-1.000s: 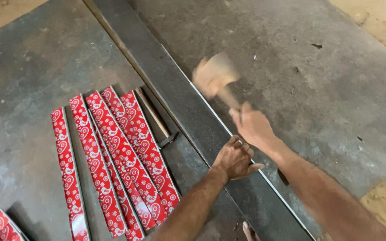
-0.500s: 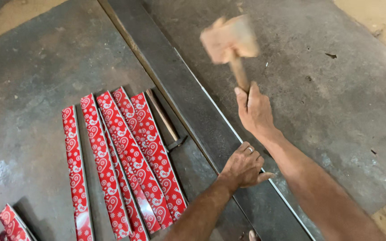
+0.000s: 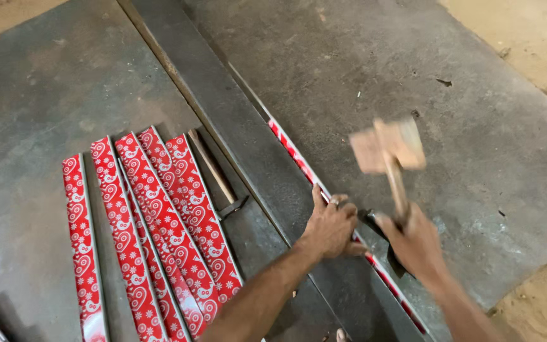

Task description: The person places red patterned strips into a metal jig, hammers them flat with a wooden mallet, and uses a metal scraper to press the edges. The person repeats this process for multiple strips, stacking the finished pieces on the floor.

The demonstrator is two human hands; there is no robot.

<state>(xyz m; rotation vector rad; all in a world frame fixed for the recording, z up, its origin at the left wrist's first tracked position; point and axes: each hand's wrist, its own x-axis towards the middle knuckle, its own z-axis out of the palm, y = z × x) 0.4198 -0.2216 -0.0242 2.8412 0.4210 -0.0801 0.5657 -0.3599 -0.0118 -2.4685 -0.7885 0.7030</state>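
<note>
The right hand [image 3: 416, 244] is closed around the handle of a wooden mallet [image 3: 389, 147]. The mallet head is blurred and stands above and just far of the hand, over the grey sheet [image 3: 476, 126] on the right.

The left hand [image 3: 330, 227] lies palm down with fingers spread, pressing on a long red strip [image 3: 292, 152] with a white pattern. It grips nothing. The strip runs from far left to near right along the right edge of a long dark steel bar [image 3: 223, 107], and passes under both hands; its near end shows again past the right hand, at the lower right. The two hands are just beside each other, left hand to the left of the right.

To the left of the bar, well apart from the hands, a group of patterned red strips [image 3: 159, 221] lies side by side on another grey sheet [image 3: 33, 95]. A thin metal tool [image 3: 213, 171] lies between those strips and the bar. Sandy floor [image 3: 527, 38] shows at the far right.
</note>
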